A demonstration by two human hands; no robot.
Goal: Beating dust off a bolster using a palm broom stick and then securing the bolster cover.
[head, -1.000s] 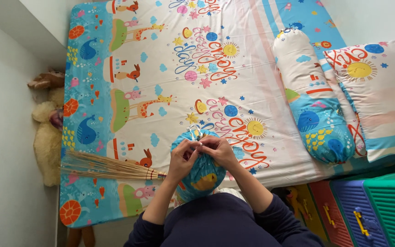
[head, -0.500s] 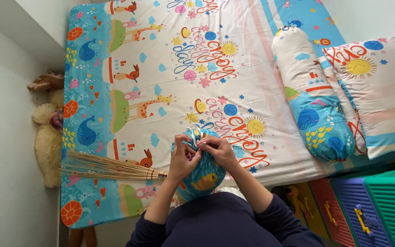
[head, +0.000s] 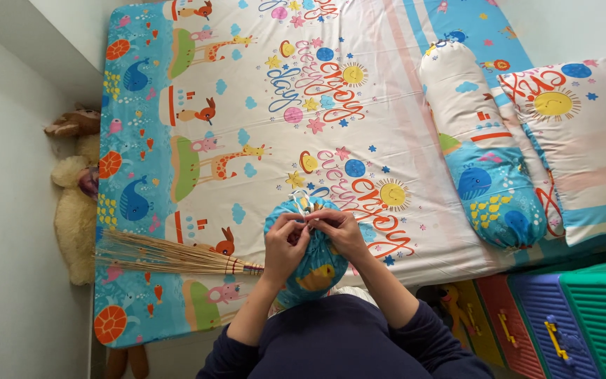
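Pinching white drawstring (head: 301, 204) of blue bolster (head: 313, 256) | left hand (head: 283, 245), right hand (head: 339, 230) together, clamped | bed's (head: 247, 105) near edge | looks soft, light; grip gathered end.

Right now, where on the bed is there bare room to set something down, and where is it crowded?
The widest free patch of the sheet runs from the stick broom up the bed, between the left edge and the long bolster. Crowded: the right side, where that bolster lies against the pillow, and the near edge, where the left hand and right hand grip the blue bolster end.
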